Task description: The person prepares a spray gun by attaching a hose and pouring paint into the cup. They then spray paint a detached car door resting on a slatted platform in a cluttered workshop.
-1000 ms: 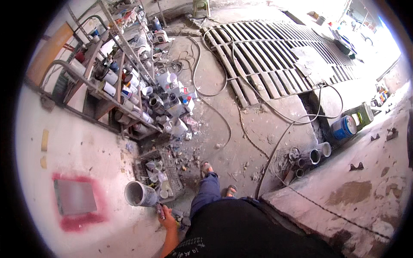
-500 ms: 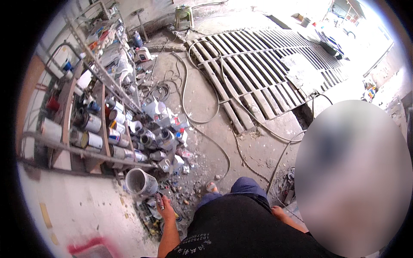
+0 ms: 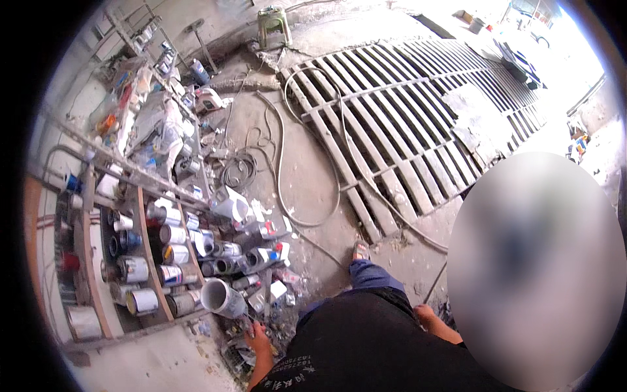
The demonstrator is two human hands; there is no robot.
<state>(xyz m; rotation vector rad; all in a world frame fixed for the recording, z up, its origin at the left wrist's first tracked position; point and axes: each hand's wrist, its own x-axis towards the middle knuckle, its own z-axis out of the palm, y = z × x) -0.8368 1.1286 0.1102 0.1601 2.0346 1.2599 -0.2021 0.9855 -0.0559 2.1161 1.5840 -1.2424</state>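
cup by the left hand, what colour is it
The cup is pale grey, best seen in the head view.

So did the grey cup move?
Yes, the grey cup has moved forward, closer to the can shelf, and now overlaps its near edge in view.

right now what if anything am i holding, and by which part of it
Your left hand holds a grey cup-shaped container by a narrow handle-like part near its base. Your right hand: cannot tell.
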